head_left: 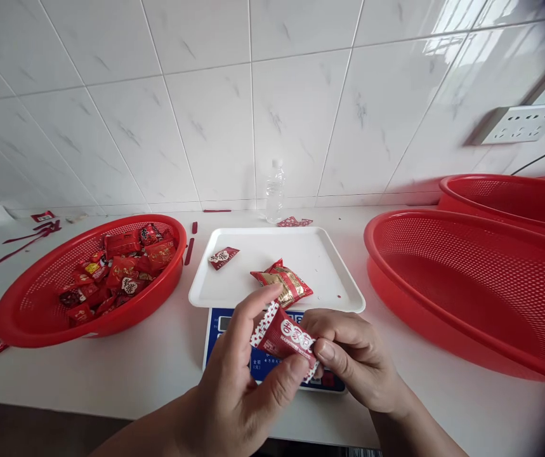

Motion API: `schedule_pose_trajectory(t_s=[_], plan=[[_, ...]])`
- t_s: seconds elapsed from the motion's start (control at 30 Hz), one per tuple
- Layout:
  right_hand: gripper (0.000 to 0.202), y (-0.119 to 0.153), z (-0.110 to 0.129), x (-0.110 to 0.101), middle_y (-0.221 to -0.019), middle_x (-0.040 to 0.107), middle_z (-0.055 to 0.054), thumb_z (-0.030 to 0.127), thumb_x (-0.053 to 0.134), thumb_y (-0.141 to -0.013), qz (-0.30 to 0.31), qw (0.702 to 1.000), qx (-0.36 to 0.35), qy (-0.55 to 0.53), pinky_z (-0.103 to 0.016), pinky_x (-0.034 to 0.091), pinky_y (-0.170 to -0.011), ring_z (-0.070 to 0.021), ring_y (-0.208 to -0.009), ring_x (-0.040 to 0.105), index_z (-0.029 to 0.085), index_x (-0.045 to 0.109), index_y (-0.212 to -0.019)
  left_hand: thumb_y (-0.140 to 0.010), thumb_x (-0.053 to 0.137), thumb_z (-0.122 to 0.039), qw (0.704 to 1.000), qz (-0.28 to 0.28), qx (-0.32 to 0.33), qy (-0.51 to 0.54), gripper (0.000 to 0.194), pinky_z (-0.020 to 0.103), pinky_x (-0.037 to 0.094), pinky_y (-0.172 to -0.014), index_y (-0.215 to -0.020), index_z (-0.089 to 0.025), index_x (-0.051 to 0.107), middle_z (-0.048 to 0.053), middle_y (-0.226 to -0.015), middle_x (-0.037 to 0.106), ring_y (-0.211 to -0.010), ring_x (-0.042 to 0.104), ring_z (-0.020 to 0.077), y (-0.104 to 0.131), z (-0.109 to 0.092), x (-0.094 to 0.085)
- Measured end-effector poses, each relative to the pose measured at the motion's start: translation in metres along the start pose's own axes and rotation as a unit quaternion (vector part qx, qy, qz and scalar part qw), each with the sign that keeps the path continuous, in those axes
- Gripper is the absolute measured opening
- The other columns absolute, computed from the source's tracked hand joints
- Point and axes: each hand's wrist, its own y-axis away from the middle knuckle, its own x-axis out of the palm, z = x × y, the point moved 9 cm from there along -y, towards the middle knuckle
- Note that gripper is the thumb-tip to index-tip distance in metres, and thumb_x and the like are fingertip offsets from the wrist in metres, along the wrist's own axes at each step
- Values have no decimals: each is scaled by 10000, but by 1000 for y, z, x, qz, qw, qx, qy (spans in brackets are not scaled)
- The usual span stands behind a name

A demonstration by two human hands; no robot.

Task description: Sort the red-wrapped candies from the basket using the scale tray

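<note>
A red candy packet with white heart-patterned ends (284, 336) is held between both hands, above the front of a blue scale (212, 346). My left hand (253, 374) grips its lower edge with the thumb, the index finger reaching behind its top. My right hand (355, 358) pinches its right end between thumb and finger. Behind the hands, a white tray (322, 251) rests on the scale. On it lie a red and gold packet (286, 282) and, further left, a small red and white wrapper (223, 257). The hands partly cover the scale's keys and display.
At the left, a red basket (29, 301) holds many red packets. Two red baskets (419, 273) (495, 184) stand at the right. A plastic bottle (275, 193) is near the wall, beside a patterned wrapper (295, 222). A power strip (519, 124) hangs at the upper right.
</note>
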Motion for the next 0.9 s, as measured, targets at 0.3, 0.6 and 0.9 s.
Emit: schedule_pose_trajectory(t_s=[0.3, 0.6, 0.9], plan=[[333, 2, 1, -1, -603, 580, 11, 334, 509, -977, -7, 1000, -22, 16, -206, 410, -520, -90, -551, 515, 188, 583, -688, -951, 568, -253, 999, -11, 10, 35, 552, 315, 523, -959, -1406, -436, 315, 32, -1423, 493, -1295, 509, 250, 0, 4, -2], [150, 1, 10, -8, -773, 668, -27, 237, 492, -981, -49, 972, -104, 203, -273, 514, -646, -141, -706, 621, 229, 641, -994, -955, 521, -136, 967, -13, 186, -173, 270, 221, 536, -888, -1203, -218, 590, 64, -1089, 633, -1011, 637, 136, -8, -22, -4], [288, 9, 19, -3, -826, 666, -49, 71, 513, -912, -79, 929, -201, 300, -280, 527, -638, -156, -739, 644, 199, 584, -1159, -951, 443, -45, 892, -55, 315, -321, 311, 272, 549, -907, -1186, -183, 591, 88, -1078, 632, -1033, 623, 152, 3, -38, -2]])
